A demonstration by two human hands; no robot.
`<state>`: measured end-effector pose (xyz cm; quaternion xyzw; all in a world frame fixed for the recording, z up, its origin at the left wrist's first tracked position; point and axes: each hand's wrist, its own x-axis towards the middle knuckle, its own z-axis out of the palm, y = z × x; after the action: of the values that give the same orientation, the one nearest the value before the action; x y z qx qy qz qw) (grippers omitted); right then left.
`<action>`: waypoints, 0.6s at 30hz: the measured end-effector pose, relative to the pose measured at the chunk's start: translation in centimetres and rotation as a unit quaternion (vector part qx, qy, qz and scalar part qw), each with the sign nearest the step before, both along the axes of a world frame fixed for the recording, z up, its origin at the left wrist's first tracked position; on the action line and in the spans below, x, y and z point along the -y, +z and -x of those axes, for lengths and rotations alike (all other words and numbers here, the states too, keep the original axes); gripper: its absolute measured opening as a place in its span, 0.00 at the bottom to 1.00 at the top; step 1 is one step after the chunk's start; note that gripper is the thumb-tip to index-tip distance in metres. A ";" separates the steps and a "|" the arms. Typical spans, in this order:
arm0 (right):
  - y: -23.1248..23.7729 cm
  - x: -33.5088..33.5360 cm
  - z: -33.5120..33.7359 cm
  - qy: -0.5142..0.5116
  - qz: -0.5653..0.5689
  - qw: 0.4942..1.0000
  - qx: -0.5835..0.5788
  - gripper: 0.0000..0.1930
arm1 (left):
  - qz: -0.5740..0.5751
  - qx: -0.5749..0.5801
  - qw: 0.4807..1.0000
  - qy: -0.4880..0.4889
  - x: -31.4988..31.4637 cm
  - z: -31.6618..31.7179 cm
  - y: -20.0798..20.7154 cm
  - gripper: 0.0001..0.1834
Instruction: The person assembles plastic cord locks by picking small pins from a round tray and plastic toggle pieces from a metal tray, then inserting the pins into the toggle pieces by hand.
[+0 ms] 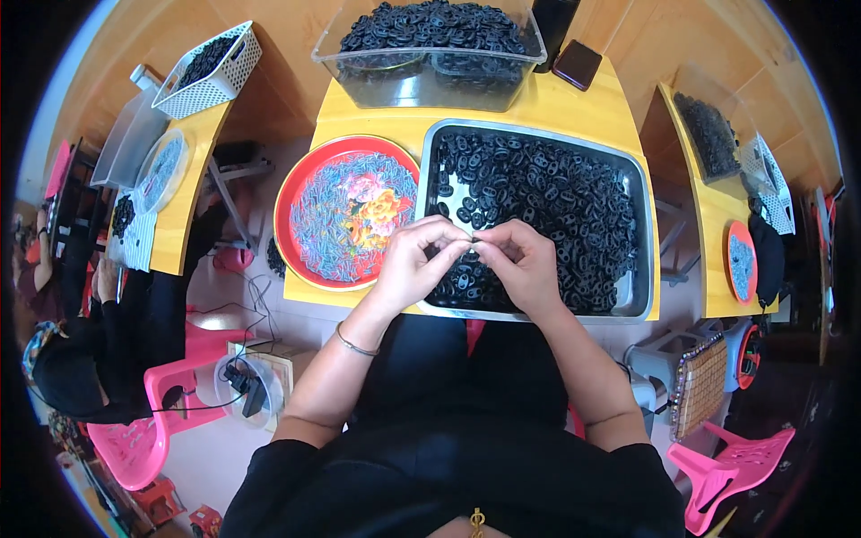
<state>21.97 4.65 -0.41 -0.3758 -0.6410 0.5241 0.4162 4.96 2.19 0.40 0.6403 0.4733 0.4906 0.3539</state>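
Note:
My left hand [418, 264] and my right hand [523, 262] meet over the near left part of a metal tray [653, 260]. Thumbs and forefingers of both pinch together around a small dark piece [473, 239], mostly hidden by the fingertips. Many flat black oval pieces with holes [538, 184] fill the tray, thinning out at its left side, where bare metal shows. Left of the tray, a round red dish [285, 211] with a flower pattern holds many thin, short grey-blue pins [327, 202]. A bangle circles my left wrist.
A clear plastic bin [417, 85] of black pieces stands at the table's far edge, beside a dark phone [577, 65]. Side tables carry white baskets [211, 76] and dishes. Pink chairs [134, 439] stand on both sides. Another person [81, 368] sits at the left.

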 end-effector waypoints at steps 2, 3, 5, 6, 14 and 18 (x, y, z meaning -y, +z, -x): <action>0.4 -0.1 0.1 0.001 0.018 1.000 -0.025 0.07 | 0.008 0.024 1.000 0.008 0.0 -0.3 -0.1 0.03; 0.7 -0.1 0.1 0.001 0.033 0.998 -0.052 0.07 | 0.013 0.045 0.999 0.016 0.0 -0.4 -0.1 0.03; 1.2 0.0 0.4 0.003 0.047 0.996 -0.069 0.07 | 0.044 0.050 0.998 0.006 0.2 -0.2 0.3 0.04; 1.2 0.0 0.5 -0.006 0.058 0.994 -0.090 0.07 | 0.068 0.103 0.992 -0.004 0.2 -0.3 0.5 0.06; 1.3 0.1 0.4 -0.016 0.062 0.993 -0.095 0.07 | 0.139 0.210 0.967 -0.027 0.2 -0.1 0.5 0.05; 1.0 0.0 0.4 -0.031 0.024 0.997 -0.066 0.06 | 0.133 0.195 0.972 -0.016 0.1 -0.4 0.6 0.06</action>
<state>21.61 4.63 0.54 -0.3700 -0.5875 0.5494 0.4649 5.36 2.06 0.96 0.4869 0.4464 0.5328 0.5289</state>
